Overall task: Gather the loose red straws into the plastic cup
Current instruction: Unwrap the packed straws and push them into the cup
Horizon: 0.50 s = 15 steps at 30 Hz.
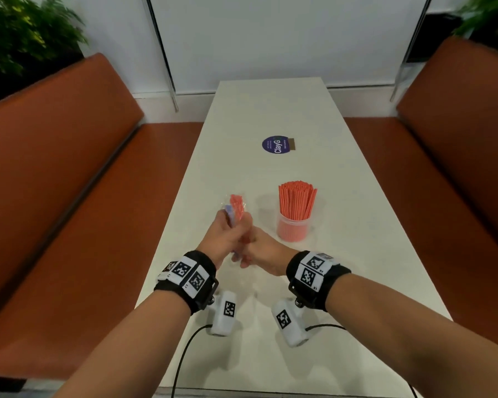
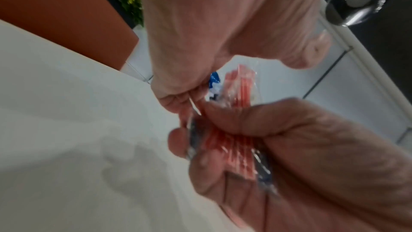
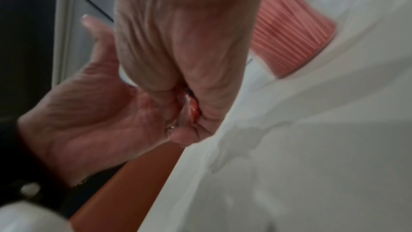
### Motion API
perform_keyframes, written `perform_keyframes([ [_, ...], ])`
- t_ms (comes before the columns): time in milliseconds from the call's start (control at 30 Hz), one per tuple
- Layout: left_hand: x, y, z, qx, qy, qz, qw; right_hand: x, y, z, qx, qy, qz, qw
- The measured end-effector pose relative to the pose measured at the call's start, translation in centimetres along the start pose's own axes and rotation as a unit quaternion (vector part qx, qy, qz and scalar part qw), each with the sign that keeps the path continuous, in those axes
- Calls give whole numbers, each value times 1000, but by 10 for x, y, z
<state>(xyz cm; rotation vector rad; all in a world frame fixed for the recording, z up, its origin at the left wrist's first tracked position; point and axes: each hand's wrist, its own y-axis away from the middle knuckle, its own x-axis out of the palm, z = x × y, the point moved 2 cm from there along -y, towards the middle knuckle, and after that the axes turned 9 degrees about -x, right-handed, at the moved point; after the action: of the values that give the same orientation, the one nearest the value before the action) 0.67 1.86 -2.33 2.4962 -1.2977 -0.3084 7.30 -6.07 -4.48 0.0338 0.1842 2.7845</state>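
A clear plastic cup [image 1: 292, 229] packed with upright red straws [image 1: 296, 201] stands on the white table [image 1: 357, 254], to the right of my hands. Both hands hold a clear plastic bag of red straws [image 1: 237, 206] above the table, left of the cup. My left hand [image 1: 230, 225] grips the bag's middle, thumb over it [image 2: 234, 145]. My right hand [image 1: 249, 245] pinches its near end [image 3: 189, 110]. The cup [image 3: 294, 41] shows blurred behind my right hand [image 3: 189, 121]. Most of the bag is hidden between my fingers.
A round dark blue sticker [image 1: 276, 144] lies further along the table. Orange benches [image 1: 69, 196] flank it on both sides. Black cables [image 1: 184, 354] trail over the near edge. Plants stand in the far corners.
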Motion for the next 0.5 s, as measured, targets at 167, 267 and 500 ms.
perform_keyframes([
  [167,34,1,-3,12,34,-29,999,-9,21,-7,-5,-29,-24,999],
  [267,56,12,-1,58,-48,1,997,-18,30,-12,-8,-60,-55,997],
  [500,77,9,18,58,-117,96,987,-39,55,-17,-7,-107,-85,991],
])
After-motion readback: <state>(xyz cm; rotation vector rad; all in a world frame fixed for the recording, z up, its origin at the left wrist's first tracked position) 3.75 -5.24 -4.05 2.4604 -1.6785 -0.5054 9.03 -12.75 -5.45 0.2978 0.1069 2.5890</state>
